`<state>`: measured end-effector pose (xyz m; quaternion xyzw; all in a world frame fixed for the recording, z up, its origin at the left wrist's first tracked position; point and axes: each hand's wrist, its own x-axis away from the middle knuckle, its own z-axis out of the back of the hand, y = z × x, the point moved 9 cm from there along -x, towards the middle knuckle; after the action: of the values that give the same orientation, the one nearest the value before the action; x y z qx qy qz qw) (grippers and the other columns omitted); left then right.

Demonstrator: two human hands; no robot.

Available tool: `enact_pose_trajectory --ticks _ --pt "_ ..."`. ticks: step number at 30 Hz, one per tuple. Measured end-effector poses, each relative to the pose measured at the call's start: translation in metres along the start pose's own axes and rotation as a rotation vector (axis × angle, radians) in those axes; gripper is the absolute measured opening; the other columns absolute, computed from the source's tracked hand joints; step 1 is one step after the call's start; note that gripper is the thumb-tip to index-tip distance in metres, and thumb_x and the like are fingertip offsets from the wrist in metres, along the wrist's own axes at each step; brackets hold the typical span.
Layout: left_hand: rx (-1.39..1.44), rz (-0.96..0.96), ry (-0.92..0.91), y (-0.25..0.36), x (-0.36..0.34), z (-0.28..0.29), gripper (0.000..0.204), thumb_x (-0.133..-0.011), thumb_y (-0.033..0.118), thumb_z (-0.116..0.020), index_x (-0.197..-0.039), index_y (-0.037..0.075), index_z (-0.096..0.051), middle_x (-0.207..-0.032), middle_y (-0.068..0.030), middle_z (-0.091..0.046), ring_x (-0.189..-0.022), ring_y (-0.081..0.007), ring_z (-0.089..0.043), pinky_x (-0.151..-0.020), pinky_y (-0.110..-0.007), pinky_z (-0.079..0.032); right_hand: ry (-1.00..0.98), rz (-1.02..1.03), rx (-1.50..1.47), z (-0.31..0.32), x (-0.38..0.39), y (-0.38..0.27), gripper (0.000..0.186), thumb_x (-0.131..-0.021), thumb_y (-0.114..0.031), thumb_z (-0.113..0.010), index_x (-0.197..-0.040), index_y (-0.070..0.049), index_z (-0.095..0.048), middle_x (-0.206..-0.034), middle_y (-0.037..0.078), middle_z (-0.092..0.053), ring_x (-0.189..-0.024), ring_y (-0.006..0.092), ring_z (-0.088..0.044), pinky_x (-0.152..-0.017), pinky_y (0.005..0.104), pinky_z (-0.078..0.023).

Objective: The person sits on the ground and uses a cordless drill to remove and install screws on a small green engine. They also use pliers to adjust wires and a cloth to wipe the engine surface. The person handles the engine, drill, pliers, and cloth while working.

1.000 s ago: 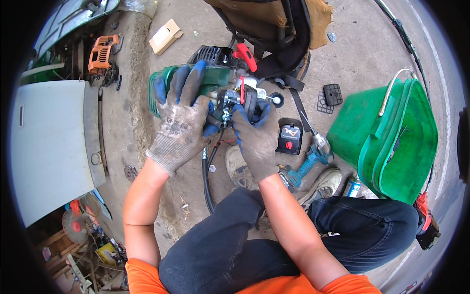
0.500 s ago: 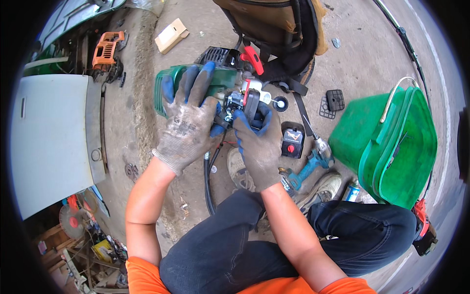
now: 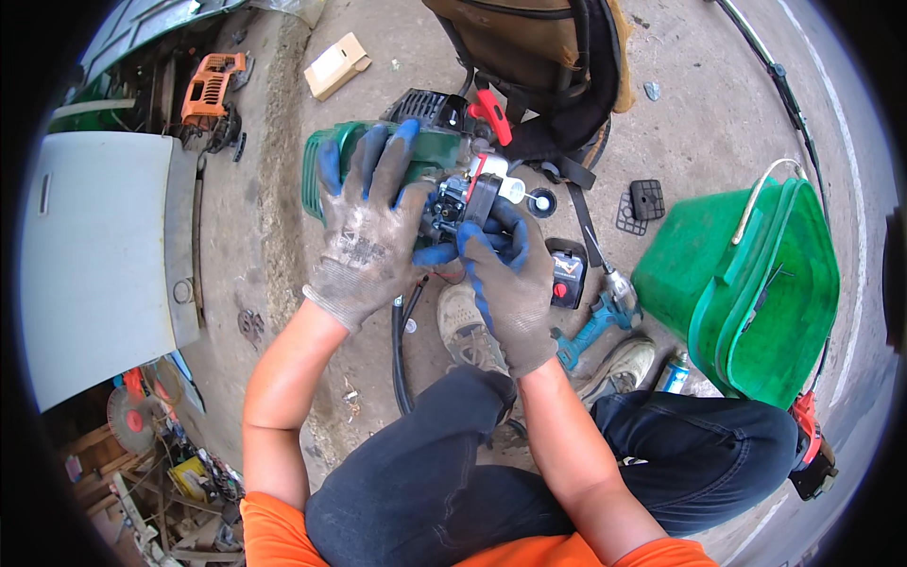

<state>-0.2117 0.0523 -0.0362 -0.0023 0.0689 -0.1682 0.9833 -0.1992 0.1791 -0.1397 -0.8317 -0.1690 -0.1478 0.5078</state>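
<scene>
A small engine (image 3: 326,184) with a green ribbed cover lies on the ground in front of me. My left hand (image 3: 362,227), in a grey glove with blue fingertips, grips it from above, its fingers spread and bent over the cover. On the engine's right side, a metal carburetor (image 3: 451,204) sits exposed beside a black plate-like part (image 3: 483,197). My right hand (image 3: 510,279), gloved alike, is closed at the lower edge of that black part. Its fingertips are partly hidden, and I cannot see whether anything small is between them.
A brown and black backpack (image 3: 515,42) stands beyond the engine. To the right are a black cover with a red knob (image 3: 568,274), a black filter piece (image 3: 647,199), a blue-green power tool (image 3: 590,331) and a green bucket (image 3: 690,260). A cardboard box (image 3: 336,66) lies far left.
My right hand has shifted slightly right and down, its fingers still at the black part's lower edge. My left hand keeps its hold on the engine. The view has shifted a little.
</scene>
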Motion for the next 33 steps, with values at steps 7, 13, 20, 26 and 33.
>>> enact_pose_trajectory --ticks 7,13,20,26,33 --pt "-0.023 0.006 0.038 0.016 0.003 -0.002 0.074 -0.064 0.039 -0.089 -0.134 0.029 -0.068 -0.152 -0.0142 -0.049 -0.144 -0.0471 -0.038 -0.121 -0.072 -0.015 -0.065 -0.008 -0.009 0.008 0.002 -0.004 0.042 -0.102 -0.005 -0.062 -0.141 0.007 -0.057 -0.125 0.012 -0.067 -0.109 0.0168 -0.066 -0.098 0.0326 -0.055" --pt "-0.038 0.027 0.051 0.015 0.002 -0.002 0.066 -0.063 0.034 -0.089 -0.127 0.028 -0.073 -0.152 -0.0108 -0.051 -0.143 -0.0462 -0.039 -0.121 -0.070 -0.016 -0.108 -0.052 -0.050 0.018 -0.010 0.011 0.039 -0.105 -0.008 -0.059 -0.140 0.008 -0.057 -0.126 0.013 -0.068 -0.110 0.0205 -0.069 -0.098 0.0366 -0.058" --pt "-0.084 0.042 0.035 0.012 0.003 -0.010 0.067 -0.068 0.033 -0.089 -0.132 0.028 -0.071 -0.156 -0.0115 -0.048 -0.147 -0.0472 -0.035 -0.124 -0.065 -0.022 0.576 -0.005 -0.103 0.162 0.036 0.029 0.024 -0.106 -0.025 -0.064 -0.106 -0.002 -0.067 -0.079 0.004 -0.064 -0.062 0.0138 -0.064 -0.055 0.0309 -0.056" --pt "-0.110 0.041 0.044 0.016 -0.001 -0.010 0.073 -0.063 0.029 -0.092 -0.133 0.026 -0.070 -0.155 -0.0112 -0.049 -0.149 -0.0450 -0.034 -0.124 -0.064 -0.021 0.806 -0.236 0.084 0.327 0.070 0.173 0.030 -0.092 -0.033 -0.075 -0.102 -0.006 -0.069 -0.089 0.007 -0.069 -0.076 0.0210 -0.065 -0.069 0.0329 -0.052" --pt "-0.134 0.043 0.051 0.016 -0.001 -0.009 0.080 -0.057 0.027 -0.094 -0.133 0.026 -0.070 -0.154 -0.0100 -0.049 -0.149 -0.0428 -0.034 -0.126 -0.063 -0.019 0.712 -0.328 0.505 0.315 0.044 0.169 0.051 -0.074 -0.024 -0.089 -0.111 0.004 -0.069 -0.102 0.017 -0.073 -0.093 0.0284 -0.070 -0.082 0.0411 -0.053"
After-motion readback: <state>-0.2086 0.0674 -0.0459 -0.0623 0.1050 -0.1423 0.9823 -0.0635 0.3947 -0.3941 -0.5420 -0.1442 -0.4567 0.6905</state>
